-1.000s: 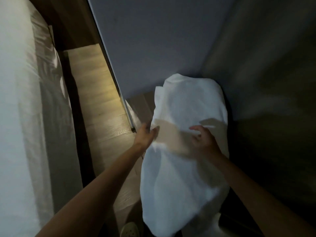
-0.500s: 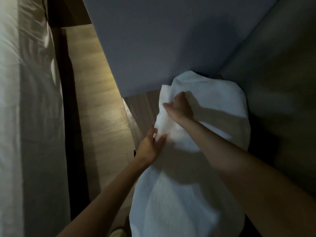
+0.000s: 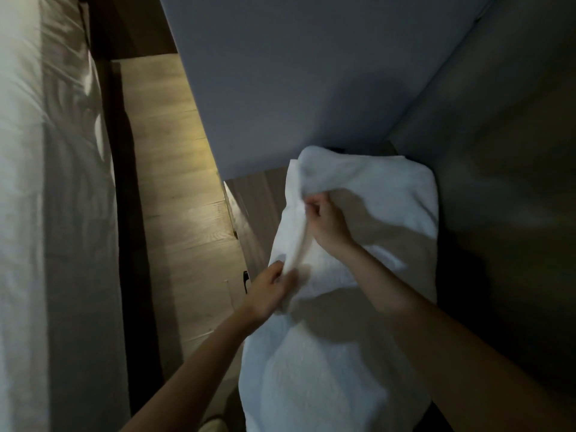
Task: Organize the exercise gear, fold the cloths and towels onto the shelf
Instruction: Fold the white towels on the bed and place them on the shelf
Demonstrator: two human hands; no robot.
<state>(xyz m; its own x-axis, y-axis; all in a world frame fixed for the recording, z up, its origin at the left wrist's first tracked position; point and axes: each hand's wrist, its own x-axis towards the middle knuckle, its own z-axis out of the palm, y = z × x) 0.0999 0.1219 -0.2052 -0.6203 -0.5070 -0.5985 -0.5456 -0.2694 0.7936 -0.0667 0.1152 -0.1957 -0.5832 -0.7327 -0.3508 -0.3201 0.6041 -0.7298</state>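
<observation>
We judge the folding barely begun: the large white terry towel (image 3: 367,353) lies loosely spread on the wood-grain shelf board (image 3: 252,207), its near end trailing toward us. Our left hand (image 3: 271,291) pinches its left edge, and our right hand (image 3: 327,219) grips a bunch of that edge farther up. No other gear shows, and no label or writing can be read.

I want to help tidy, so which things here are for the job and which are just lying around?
For the job: white towel, gripped along its left edge by the left hand and right hand; wooden surface under it.
Just there: bed sheet, wooden floor, grey panel.
</observation>
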